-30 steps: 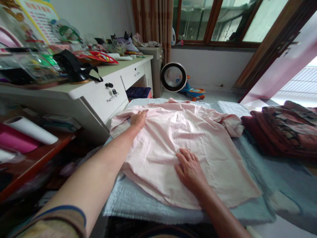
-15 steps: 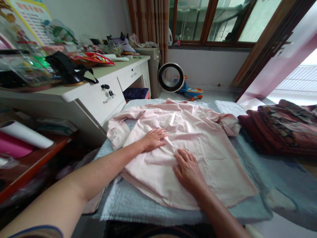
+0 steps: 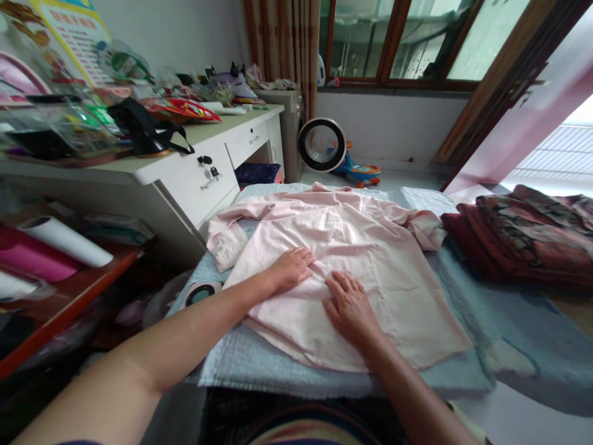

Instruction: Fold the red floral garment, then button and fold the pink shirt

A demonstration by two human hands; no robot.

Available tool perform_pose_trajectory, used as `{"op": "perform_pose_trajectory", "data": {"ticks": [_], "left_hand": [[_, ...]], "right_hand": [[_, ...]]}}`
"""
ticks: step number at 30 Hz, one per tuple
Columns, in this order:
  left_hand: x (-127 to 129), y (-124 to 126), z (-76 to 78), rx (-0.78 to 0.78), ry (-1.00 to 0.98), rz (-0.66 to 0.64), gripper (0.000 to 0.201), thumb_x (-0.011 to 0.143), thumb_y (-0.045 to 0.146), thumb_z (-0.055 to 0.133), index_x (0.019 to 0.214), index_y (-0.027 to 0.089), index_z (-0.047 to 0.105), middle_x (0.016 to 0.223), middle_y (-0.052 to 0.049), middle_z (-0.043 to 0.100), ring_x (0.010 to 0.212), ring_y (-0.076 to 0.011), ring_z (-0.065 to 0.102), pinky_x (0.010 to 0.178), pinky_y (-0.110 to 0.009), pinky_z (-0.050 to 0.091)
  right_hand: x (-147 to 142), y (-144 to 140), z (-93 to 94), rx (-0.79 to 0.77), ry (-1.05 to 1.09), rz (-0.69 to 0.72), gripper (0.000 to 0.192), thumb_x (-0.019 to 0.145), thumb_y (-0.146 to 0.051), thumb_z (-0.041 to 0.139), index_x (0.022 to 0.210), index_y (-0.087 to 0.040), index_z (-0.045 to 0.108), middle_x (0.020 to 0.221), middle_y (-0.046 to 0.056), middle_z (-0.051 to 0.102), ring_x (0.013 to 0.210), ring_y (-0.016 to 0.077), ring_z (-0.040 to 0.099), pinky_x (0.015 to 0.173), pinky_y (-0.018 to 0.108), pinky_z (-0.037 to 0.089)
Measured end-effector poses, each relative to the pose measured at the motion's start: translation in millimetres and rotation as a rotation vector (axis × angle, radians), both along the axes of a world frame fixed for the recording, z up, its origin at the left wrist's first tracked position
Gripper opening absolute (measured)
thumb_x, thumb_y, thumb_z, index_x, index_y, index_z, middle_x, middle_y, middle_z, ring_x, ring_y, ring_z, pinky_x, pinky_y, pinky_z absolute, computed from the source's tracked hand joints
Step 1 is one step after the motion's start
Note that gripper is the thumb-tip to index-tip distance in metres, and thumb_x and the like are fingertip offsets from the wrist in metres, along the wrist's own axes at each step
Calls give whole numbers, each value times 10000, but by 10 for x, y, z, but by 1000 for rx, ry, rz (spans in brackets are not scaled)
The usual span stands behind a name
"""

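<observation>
A pale pink cotton shirt lies spread flat on a grey-blue padded blanket that covers the worktop. The left hand rests on the shirt with palm down and fingers open, holding nothing. The right hand lies flat just beside it, fingers spread, also pressing on the cloth. A pile of dark red patterned fabric is near the right sleeve. A white desk with drawers stands at the left.

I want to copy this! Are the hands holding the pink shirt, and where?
Neither hand grips anything. The left hand and right hand lie flat, fingers spread, pressing on the middle of the pink shirt.
</observation>
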State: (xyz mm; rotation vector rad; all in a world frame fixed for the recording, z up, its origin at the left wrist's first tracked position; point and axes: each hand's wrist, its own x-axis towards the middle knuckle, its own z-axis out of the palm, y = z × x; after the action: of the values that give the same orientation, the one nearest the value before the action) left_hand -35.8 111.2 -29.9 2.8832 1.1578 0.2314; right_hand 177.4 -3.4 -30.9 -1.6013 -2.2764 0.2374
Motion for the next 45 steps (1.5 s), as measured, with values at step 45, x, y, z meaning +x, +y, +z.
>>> {"op": "perform_pose_trajectory", "data": {"ticks": [45], "left_hand": [[-811,-1245,236,4,-180,333,256,776,57,467,914,203,625,981,-68,608,985,-235,531,900,-373,441]], "right_hand": [[-443,-296,-18,-199,483,213,167,845,-229,544,1007,-196,570,754,-10,621,676,139,559,649,246,404]]}}
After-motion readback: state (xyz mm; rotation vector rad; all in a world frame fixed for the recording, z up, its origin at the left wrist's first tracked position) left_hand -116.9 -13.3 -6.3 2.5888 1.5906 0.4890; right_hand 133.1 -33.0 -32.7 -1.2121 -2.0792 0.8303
